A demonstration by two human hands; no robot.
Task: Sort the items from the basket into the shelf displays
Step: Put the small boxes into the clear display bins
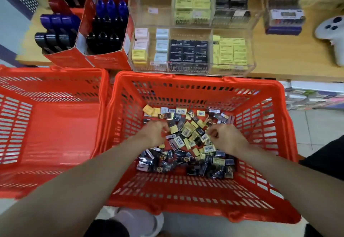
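Observation:
An orange basket (201, 195) in front of me holds a pile of several small packets (188, 143), yellow, black and dark blue, some showing barcodes. Both my hands are down in the pile. My left hand (154, 132) has its fingers curled over packets at the pile's left; what it holds is hidden. My right hand (225, 138) has curled fingers that pinch a small packet at the pile's right. Behind the basket, a clear acrylic display (191, 31) on the shelf has compartments with yellow, black, white and pale blue packets.
A second orange basket (50, 132) stands to the left with nothing visible in it. Red cardboard boxes (89, 31) with black, blue and red items sit left of the display. A white device (333, 33) lies on the wooden shelf at the right. My foot (137, 222) is below the basket.

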